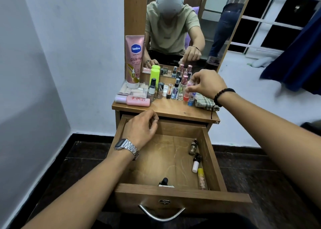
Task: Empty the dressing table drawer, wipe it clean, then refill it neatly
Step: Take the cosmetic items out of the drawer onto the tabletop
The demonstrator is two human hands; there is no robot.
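bottles [175, 89] crowd tabletop, cloth [205, 102] beside right hand [205, 84]

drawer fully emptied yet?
No: the open drawer still holds small bottles along its right wall, such as a white-capped bottle, and a dark-capped item at the front.

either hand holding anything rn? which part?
Right hand pinches a small pink-capped bottle at its cap, on the tabletop. Left hand hangs over the open drawer, fingers loosely curled, no grip on anything.
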